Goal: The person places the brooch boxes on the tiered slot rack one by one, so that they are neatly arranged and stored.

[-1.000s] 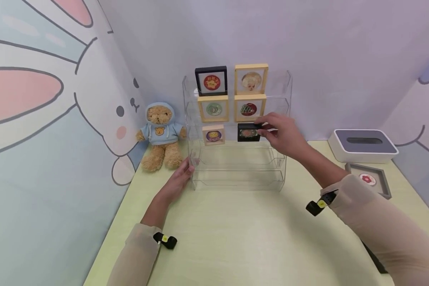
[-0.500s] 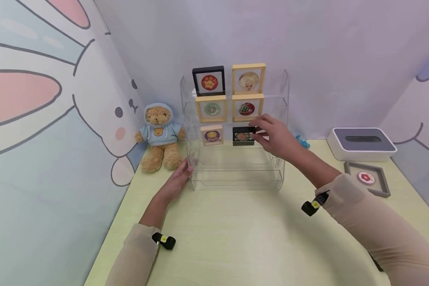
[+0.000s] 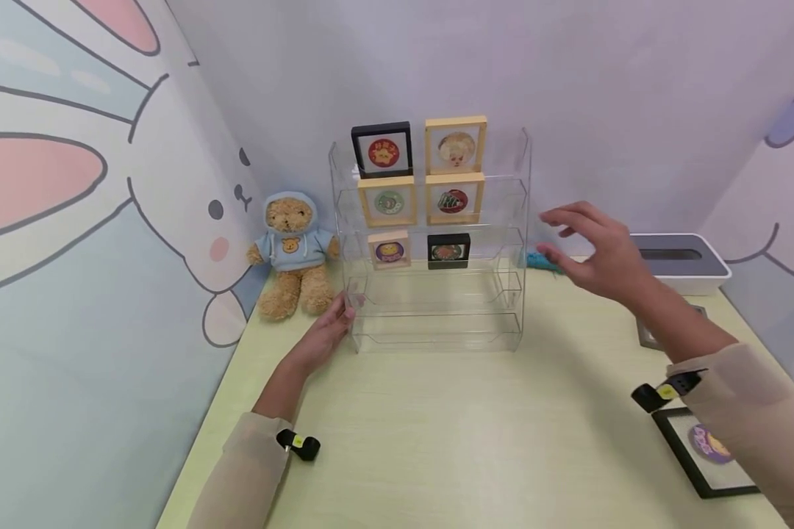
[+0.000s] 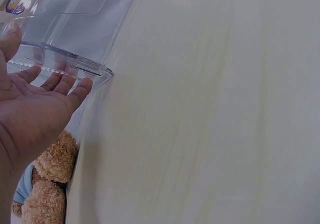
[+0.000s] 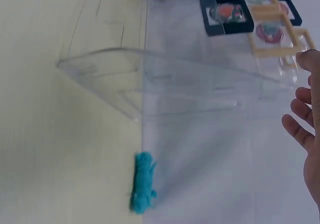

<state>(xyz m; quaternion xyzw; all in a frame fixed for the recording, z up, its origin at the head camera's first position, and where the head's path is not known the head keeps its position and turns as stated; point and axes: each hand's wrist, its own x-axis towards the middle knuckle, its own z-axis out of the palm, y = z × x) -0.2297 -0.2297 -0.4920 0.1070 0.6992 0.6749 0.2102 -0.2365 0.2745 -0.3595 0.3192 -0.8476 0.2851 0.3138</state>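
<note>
A clear acrylic display rack (image 3: 437, 345) with tiers stands upright on the table. My left hand (image 3: 317, 342) rests against its lower left side, the fingers loosely extended on the panel in the left wrist view. In the third tier from the top, a small black picture frame (image 3: 448, 251) with a round badge stands beside a small light-wood frame (image 3: 390, 250). Higher up are a black frame (image 3: 382, 150) and several yellow-edged frames (image 3: 455, 145). My right hand (image 3: 602, 253) hovers to the right of the rack, its fingers spread and holding nothing.
A plush bear (image 3: 294, 250) in a blue hoodie sits left of the rack. A blue item (image 3: 544, 262) lies behind it at right. Farther right are a tissue box (image 3: 688, 283) and a partly hidden grey frame (image 3: 647, 334). A black frame (image 3: 678, 455) lies at the lower right.
My right hand set the small black frame a little to the left, let go of it and moved away to the right. My left hand stayed at the rack's side.
</note>
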